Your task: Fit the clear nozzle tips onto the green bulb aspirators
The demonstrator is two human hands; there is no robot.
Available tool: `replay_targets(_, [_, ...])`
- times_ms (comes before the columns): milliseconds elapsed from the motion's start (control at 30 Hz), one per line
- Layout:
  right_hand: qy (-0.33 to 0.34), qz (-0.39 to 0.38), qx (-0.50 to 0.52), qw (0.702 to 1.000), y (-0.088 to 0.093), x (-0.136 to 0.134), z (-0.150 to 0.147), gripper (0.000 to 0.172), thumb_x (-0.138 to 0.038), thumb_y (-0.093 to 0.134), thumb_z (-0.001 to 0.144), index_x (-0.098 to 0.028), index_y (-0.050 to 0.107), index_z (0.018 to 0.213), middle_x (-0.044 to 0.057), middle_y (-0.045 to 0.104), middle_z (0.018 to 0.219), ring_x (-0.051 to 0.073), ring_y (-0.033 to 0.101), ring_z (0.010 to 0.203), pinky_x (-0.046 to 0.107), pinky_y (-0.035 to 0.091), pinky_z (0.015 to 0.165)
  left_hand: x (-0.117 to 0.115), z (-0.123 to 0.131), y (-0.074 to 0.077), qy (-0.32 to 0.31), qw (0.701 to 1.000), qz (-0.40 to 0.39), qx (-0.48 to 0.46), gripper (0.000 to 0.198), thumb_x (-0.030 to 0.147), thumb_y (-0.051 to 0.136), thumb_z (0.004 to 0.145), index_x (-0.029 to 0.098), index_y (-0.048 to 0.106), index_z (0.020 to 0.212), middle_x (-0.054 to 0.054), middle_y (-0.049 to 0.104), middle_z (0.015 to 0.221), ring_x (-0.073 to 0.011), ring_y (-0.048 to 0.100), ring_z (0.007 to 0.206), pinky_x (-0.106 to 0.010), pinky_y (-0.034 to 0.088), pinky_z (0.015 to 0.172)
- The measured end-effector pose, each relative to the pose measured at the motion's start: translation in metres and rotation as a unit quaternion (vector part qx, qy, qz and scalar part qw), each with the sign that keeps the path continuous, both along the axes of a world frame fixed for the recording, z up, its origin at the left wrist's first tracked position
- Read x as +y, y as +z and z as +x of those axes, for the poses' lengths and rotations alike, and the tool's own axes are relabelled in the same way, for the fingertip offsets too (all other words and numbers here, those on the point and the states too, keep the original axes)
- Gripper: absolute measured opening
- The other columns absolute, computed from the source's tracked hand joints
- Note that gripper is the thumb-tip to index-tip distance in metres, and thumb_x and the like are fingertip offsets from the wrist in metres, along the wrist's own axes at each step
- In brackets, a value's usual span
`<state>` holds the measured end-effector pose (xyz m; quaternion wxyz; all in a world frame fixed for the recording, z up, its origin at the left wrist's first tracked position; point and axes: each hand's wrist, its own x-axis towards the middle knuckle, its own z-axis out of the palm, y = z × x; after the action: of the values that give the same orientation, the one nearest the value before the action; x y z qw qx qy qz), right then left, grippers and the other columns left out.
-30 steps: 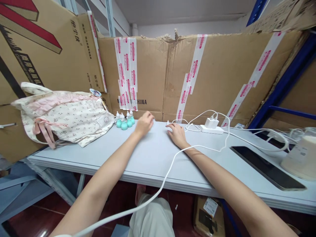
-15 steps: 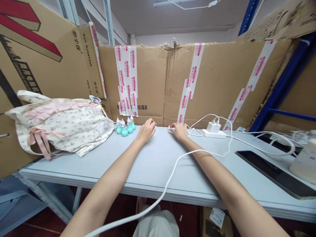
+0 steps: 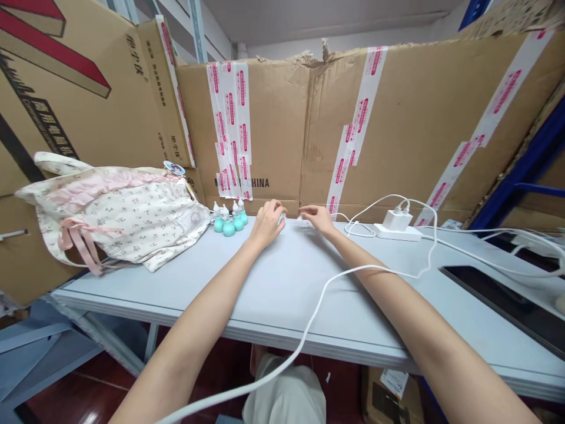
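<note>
White tip (image 3: pixel 301 218) sits at the fingertips of the right hand (image 3: pixel 319 219) over the far part of a pale grey table (image 3: pixel 282 282), near the rear cardboard (image 3: pixel 276 126). I see the right thumb and fingers pinched together on the tip, though its finer shape is too small for me to read. Just across a narrow gap, the left hand (image 3: pixel 265 225) curls its fingers around a teal piece (image 3: pixel 281 219), mostly hidden from my camera by the hand itself. The two hands are apart, and so are the pieces they hold.

Left of the left hand, I count four teal bulbs (image 3: pixel 228 228) with white nozzles, upright in a tight cluster beside a floral bag (image 3: pixel 128 206) trimmed with pink ribbon. Right of the right hand, a white charger (image 3: pixel 396 220) stands plugged into a power strip (image 3: pixel 399 233). A white cable (image 3: pixel 316 312) cuts across my foreground, crosses in front of the right forearm and loops up near the strip. A dark phone (image 3: pixel 507 303) lies flat at the right side of the table. Beneath the front edge, I make out light trousers (image 3: pixel 286 397) and a labelled box (image 3: pixel 392 394) on the dark red floor (image 3: pixel 99 377).
</note>
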<state>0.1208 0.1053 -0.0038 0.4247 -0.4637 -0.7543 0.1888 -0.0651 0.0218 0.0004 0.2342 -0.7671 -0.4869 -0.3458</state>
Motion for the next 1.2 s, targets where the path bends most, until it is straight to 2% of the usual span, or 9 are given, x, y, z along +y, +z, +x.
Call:
replay_targets(133, [0.109,-0.115,0.199,0.967,0.009,-0.017,-0.020,0.031,-0.034,0.066,0.074,-0.013,0.068,0.096,0.007,0.067,0.090,0.016,0.057,0.076,0.027,0.042,0.067,0.002,0.001,0.000,-0.022,0.999,-0.020,-0.021,0.035,0.033,0.060,0.082,0.021,0.055,0.114,-0.006,0.054,0.113,-0.0220,0.045,0.105,-0.035,0.034,0.086])
replay_targets(300, [0.117,-0.157,0.218,0.956,0.004,-0.029,-0.032,0.032,-0.039,0.068,0.071,-0.015,0.069,0.092,0.006,0.067,0.091,0.014,0.055,0.076,0.025,0.040,0.064,0.000,0.003,0.005,-0.020,0.988,-0.036,-0.146,0.020,0.036,0.053,0.087,0.021,0.064,0.092,-0.004,0.062,0.097,-0.0192,0.051,0.096,-0.034,0.032,0.083])
replay_targets(500, [0.125,-0.197,0.244,0.941,-0.003,-0.021,-0.034,0.038,-0.042,0.068,0.070,-0.017,0.068,0.099,0.005,0.067,0.091,0.010,0.055,0.067,0.021,0.032,0.054,0.003,0.002,0.008,-0.041,0.978,-0.070,-0.192,0.025,0.037,0.064,0.078,0.022,0.065,0.098,-0.003,0.065,0.099,-0.0192,0.055,0.094,-0.034,0.033,0.085])
replay_targets(633, [0.144,-0.168,0.158,0.962,0.000,-0.013,-0.030,0.033,-0.042,0.061,0.080,-0.018,0.067,0.101,0.007,0.067,0.100,0.014,0.059,0.075,0.023,0.036,0.059,0.010,-0.008,0.012,-0.032,0.967,-0.066,-0.245,0.019,0.029,0.062,0.080,0.019,0.069,0.094,-0.003,0.065,0.086,-0.0166,0.055,0.081,-0.031,0.038,0.081])
replay_targets(700, [0.100,-0.099,0.066,0.988,0.003,-0.005,-0.026,0.025,-0.034,0.060,0.082,-0.018,0.067,0.100,0.006,0.068,0.098,0.016,0.060,0.081,0.026,0.040,0.067,0.013,-0.018,0.016,-0.013,0.960,-0.035,-0.277,0.024,0.027,0.062,0.080,0.019,0.069,0.101,-0.004,0.064,0.086,-0.0166,0.053,0.080,-0.031,0.038,0.082])
replay_targets(767, [0.012,-0.002,-0.041,0.999,0.005,0.003,-0.023,0.018,-0.025,0.061,0.082,-0.020,0.068,0.098,0.004,0.069,0.095,0.018,0.060,0.085,0.028,0.041,0.074,0.015,-0.027,0.018,-0.005,0.954,-0.018,-0.300,0.030,0.026,0.059,0.082,0.019,0.067,0.110,-0.004,0.062,0.087,-0.0168,0.051,0.082,-0.032,0.038,0.085])
replay_targets(900, [-0.126,0.093,-0.242,0.957,0.000,0.014,-0.023,0.013,-0.024,0.059,0.084,-0.023,0.071,0.089,0.007,0.068,0.095,0.025,0.056,0.097,0.035,0.039,0.079,0.015,-0.036,0.019,0.005,0.945,-0.029,-0.325,0.034,0.022,0.052,0.086,0.020,0.062,0.118,-0.007,0.058,0.092,-0.0188,0.048,0.089,-0.034,0.038,0.089])
replay_targets(1067, [-0.170,0.102,-0.394,0.898,-0.012,0.019,-0.033,0.014,-0.027,0.064,0.081,-0.018,0.072,0.087,0.016,0.067,0.091,0.032,0.054,0.099,0.043,0.033,0.084,0.014,-0.031,0.017,0.000,0.952,-0.017,-0.306,0.036,0.020,0.051,0.085,0.023,0.061,0.120,-0.006,0.058,0.095,-0.0194,0.048,0.092,-0.034,0.039,0.087])
replay_targets(1200, [-0.166,0.111,-0.416,0.887,-0.014,0.017,-0.039,0.013,-0.019,0.060,0.080,-0.014,0.072,0.085,0.019,0.067,0.087,0.031,0.058,0.092,0.042,0.032,0.082,0.014,-0.028,0.018,-0.017,0.950,-0.013,-0.313,0.050,0.024,0.063,0.078,0.024,0.053,0.127,-0.002,0.062,0.089,-0.0175,0.050,0.080,-0.032,0.041,0.081])
